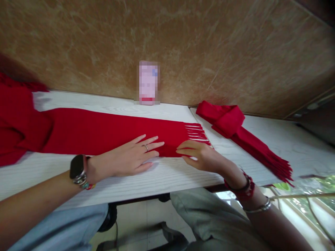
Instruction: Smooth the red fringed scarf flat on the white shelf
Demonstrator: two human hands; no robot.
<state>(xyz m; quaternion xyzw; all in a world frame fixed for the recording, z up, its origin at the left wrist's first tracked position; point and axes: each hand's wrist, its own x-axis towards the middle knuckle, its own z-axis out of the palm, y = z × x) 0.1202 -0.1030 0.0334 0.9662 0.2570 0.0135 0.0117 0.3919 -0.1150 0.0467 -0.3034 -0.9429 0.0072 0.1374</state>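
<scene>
A long red scarf (112,130) lies stretched across the white wood-grain table (157,177), its fringe pointing right. My left hand (133,157), with a ring on one finger, rests flat on the scarf's near edge, fingers spread. At the same edge, close to the fringe, my right hand (201,155) has its thumb and fingers drawn together on the fabric. The fingertips partly cover the edge there. Toward the left, the scarf's cloth rises into loose folds. Another red scarf (235,122), folded over itself with its fringe toward me, lies to the right of my right hand.
A brown marbled panel (157,35) stands along the table's far edge. Against it leans a blurred pink card or packet (148,83). Under the table's front edge are trouser legs (204,212) and a tiled floor (136,223). Bright see-through material (309,209) shows at lower right.
</scene>
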